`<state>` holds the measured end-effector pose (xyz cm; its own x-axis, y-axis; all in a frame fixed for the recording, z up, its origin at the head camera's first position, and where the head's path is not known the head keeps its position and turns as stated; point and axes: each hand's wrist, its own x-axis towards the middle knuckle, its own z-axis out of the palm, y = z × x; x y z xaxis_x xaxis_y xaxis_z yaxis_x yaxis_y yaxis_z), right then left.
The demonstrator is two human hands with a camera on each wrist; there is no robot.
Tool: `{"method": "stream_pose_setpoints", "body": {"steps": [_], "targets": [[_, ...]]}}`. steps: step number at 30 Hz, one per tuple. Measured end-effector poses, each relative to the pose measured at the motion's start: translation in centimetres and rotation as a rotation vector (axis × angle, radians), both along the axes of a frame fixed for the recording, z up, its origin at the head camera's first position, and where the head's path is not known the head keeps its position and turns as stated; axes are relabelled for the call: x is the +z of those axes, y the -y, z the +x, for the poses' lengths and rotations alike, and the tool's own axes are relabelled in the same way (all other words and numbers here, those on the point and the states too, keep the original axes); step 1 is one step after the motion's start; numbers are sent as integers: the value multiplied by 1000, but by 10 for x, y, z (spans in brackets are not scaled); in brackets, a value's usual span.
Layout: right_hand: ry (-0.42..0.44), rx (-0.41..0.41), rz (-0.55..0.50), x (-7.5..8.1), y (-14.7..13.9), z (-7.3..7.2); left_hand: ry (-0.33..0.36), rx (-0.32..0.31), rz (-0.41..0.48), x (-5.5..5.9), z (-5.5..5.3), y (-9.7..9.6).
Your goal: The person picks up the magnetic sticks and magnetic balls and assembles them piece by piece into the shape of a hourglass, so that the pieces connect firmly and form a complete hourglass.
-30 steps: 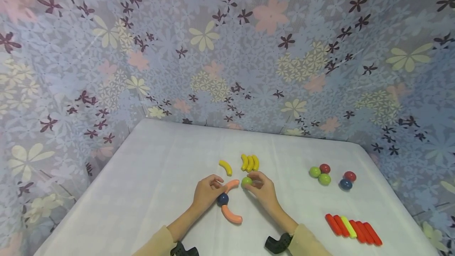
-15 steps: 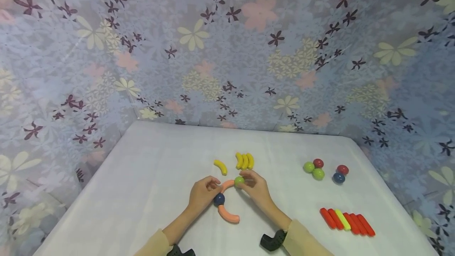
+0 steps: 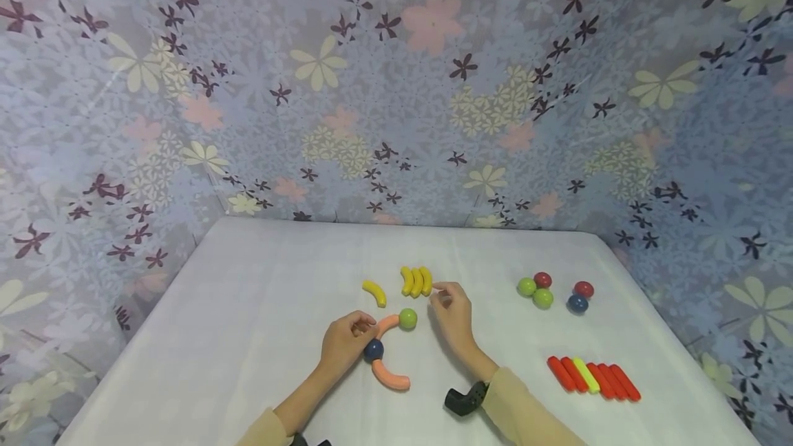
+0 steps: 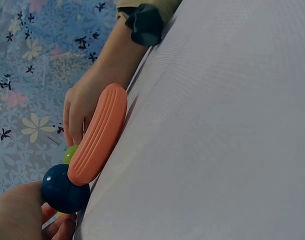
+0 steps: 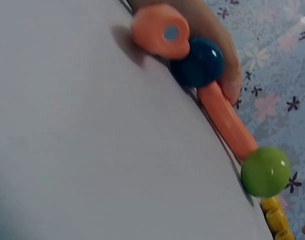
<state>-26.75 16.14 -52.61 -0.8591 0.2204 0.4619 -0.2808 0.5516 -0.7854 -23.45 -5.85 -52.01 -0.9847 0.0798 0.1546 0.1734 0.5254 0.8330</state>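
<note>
My left hand point(image 3: 347, 343) pinches the upper orange curved piece point(image 3: 388, 323) near its lower end. A dark blue ball point(image 3: 374, 349) joins that piece to a second, lower orange curved piece point(image 3: 390, 377), a grooved stick in the left wrist view. At the far end of the upper piece sits a green ball point(image 5: 265, 172), touching it. My right hand point(image 3: 453, 315) is apart from the green ball, holding nothing, with its fingertips just right of a row of three small yellow curved pieces point(image 3: 416, 281). Another yellow curved piece point(image 3: 374, 292) lies left of the row.
At right on the white tabletop point(image 3: 260, 308) lie green balls point(image 3: 543, 298), a red ball point(image 3: 542, 280) touching them, and another red ball point(image 3: 584, 289) by a blue ball point(image 3: 578, 304). Nearer are several red sticks point(image 3: 604, 382) with one yellow stick point(image 3: 585, 376) among them. A flowered cloth point(image 3: 372, 88) hangs behind.
My right hand brought the green ball left to the upper orange piece's end, let it go, then moved up and right toward the yellow row. My left hand keeps its hold.
</note>
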Motion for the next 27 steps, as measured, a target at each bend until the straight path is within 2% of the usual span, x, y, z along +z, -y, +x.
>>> {"method": "stream_pose_setpoints", "body": {"steps": [4,9,15,20,27], "targets": [[13,-13,34,0,-4,-10,22,7,-7,0,0,-1],[38,-12,4,0,-4,-22,22,21,-24,0,1,-2],[63,-11,-3,-4,-5,-33,24,6,-14,-1,2,-1],[112,-10,4,-5,-5,-36,6,-6,-11,-1,3,0],[170,-67,9,-3,-6,-32,6,6,-21,1,3,-1]]}}
